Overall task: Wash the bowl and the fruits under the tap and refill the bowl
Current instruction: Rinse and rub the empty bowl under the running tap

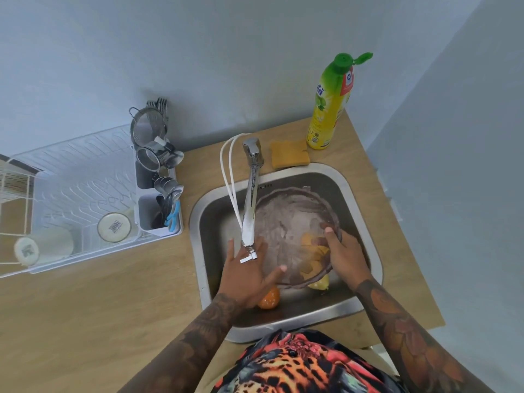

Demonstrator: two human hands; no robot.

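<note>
While tilted in sink (pixel 365 222), bowl (pixel 286 222) seemingly soapy.

Translucent grey bowl (pixel 292 222) tilted inside steel sink (pixel 365 222), under tap (pixel 251 194); orange fruit (pixel 268 299) and yellow fruit (pixel 319 284) beneath bowl's near rim.

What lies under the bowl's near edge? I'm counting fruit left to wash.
An orange fruit and a yellow fruit show below the translucent brown bowl; anything beneath its middle is hidden.

Both forearms bare, covered in dense tattoos with floral motifs. No sleeves visible. Shirt (pixel 306 364): bold leopard-spot print in orange, black, red and pale green.
</note>
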